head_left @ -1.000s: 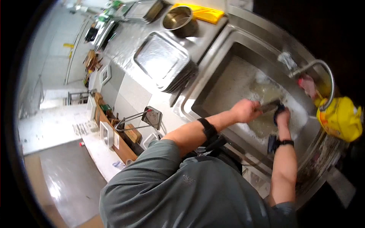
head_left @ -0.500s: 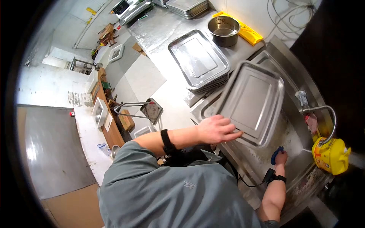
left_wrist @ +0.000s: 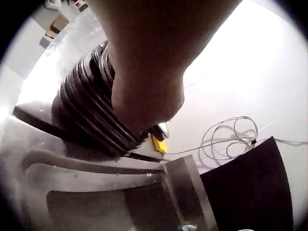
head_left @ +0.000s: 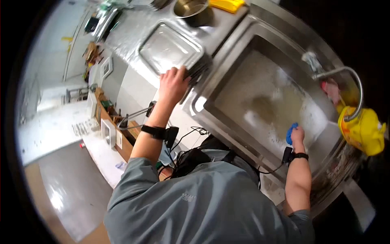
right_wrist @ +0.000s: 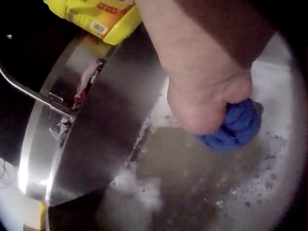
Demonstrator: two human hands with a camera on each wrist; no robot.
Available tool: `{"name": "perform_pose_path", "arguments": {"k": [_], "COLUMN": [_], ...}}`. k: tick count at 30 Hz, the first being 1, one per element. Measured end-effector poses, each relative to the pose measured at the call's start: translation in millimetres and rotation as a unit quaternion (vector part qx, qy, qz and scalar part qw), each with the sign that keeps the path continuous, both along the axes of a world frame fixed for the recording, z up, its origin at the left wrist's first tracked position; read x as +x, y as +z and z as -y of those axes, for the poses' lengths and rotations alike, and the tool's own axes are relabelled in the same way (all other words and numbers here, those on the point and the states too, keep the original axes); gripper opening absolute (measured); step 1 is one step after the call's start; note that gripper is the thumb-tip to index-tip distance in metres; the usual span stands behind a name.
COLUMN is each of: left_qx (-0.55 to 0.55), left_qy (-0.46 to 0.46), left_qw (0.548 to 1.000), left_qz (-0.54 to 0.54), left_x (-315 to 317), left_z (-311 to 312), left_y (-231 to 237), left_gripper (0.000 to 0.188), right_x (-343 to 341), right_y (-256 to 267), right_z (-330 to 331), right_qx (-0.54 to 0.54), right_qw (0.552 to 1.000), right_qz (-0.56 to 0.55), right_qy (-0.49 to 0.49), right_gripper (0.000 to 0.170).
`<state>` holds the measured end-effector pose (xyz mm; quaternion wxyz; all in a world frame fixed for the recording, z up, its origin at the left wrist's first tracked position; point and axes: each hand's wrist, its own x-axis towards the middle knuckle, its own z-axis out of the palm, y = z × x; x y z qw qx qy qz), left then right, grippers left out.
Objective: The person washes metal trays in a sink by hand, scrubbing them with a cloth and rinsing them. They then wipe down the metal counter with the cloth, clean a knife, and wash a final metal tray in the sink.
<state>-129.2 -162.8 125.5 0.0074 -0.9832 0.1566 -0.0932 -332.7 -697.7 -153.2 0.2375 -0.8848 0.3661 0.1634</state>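
My left hand (head_left: pixel 174 85) grips the near edge of the top metal tray (head_left: pixel 168 48), which lies on a stack beside the sink. In the left wrist view the same hand (left_wrist: pixel 149 96) covers part of the stacked trays (left_wrist: pixel 91 106), its fingers mostly hidden. Over the soapy water, my right hand (head_left: pixel 297 135) holds a blue cloth (head_left: pixel 290 133). Seen from the right wrist, the bunched cloth (right_wrist: pixel 236 127) sticks out from under that hand (right_wrist: pixel 204 98), close to the foam.
The sink (head_left: pixel 227 77) holds cloudy water. A curved faucet (head_left: pixel 356 81) and a yellow jug (head_left: pixel 361 130) stand at its right side. Behind the trays are a metal pot (head_left: pixel 195 14) and a yellow object (head_left: pixel 227 5). Cables (head_left: pixel 199 130) hang near the body.
My left hand has gone from the sink to the stack, carrying a tray that was raised over the sink half a second ago. My right hand stays over the sink with the cloth.
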Motion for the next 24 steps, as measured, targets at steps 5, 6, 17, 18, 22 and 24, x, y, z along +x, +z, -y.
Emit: {"name": "perform_pose_path", "arguments": {"k": [5, 6, 17, 18, 22, 24], "left_qx": [-0.066, -0.1, 0.168, -0.031, -0.023, -0.022], "left_qy": [-0.069, -0.105, -0.04, 0.146, 0.159, 0.154], "left_qw": [0.995, 0.988, 0.867, 0.863, 0.864, 0.831], "left_qz": [-0.028, -0.054, -0.467, -0.483, -0.477, -0.535], "left_x": [12.5, 12.9, 29.5, 31.7, 30.0, 33.6], "left_z": [96.8, 128.1, 316.1, 318.0, 324.1, 324.2], "left_y": [-8.6, -20.5, -324.7, -329.8, -334.5, -330.7], "left_gripper": [0.052, 0.051, 0.042, 0.043, 0.046, 0.045], "right_x": [-20.9, -26.3, 15.9, 18.3, 30.3, 41.4], "right_y": [-46.1, -63.2, -32.7, -35.5, -29.0, -21.1], "right_z": [13.7, 18.8, -3.8, -3.9, 11.5, 15.4], "right_qx": [0.054, 0.079, -0.088, -0.114, -0.078, -0.067], "right_qw": [0.992, 0.986, 0.988, 0.973, 0.951, 0.984], "right_qz": [-0.033, -0.021, 0.097, 0.063, -0.017, -0.045], "right_qy": [-0.105, -0.143, 0.076, 0.191, 0.298, 0.156], "right_gripper": [0.025, 0.024, 0.05, 0.057, 0.061, 0.06]}}
